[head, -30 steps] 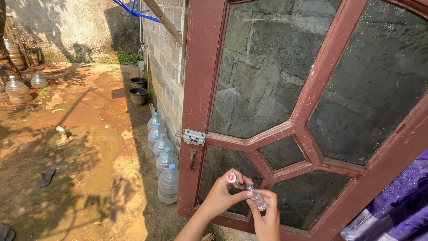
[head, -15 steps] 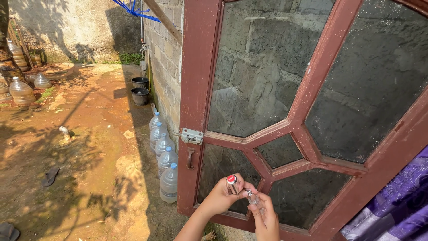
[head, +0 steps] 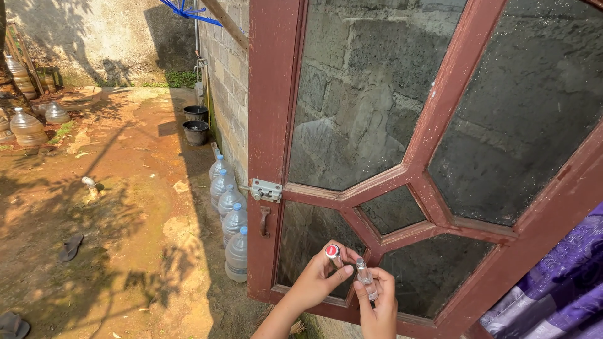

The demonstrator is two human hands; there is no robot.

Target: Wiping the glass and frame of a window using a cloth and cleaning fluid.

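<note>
Uncapping looks like the step in hand: left hand (head: 317,279) pinches a red-topped silver cap (head: 333,253), right hand (head: 375,302) grips a small clear vial (head: 363,277) just beside it before the red-framed glass door (head: 414,182), so steady, level handling seems needed

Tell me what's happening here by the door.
A person stands at a red wooden door with glass panes. The left hand holds a small cap with a red end; the right hand holds a small clear vial upright. Cap and vial are apart. Large water bottles line the block wall outside.
</note>
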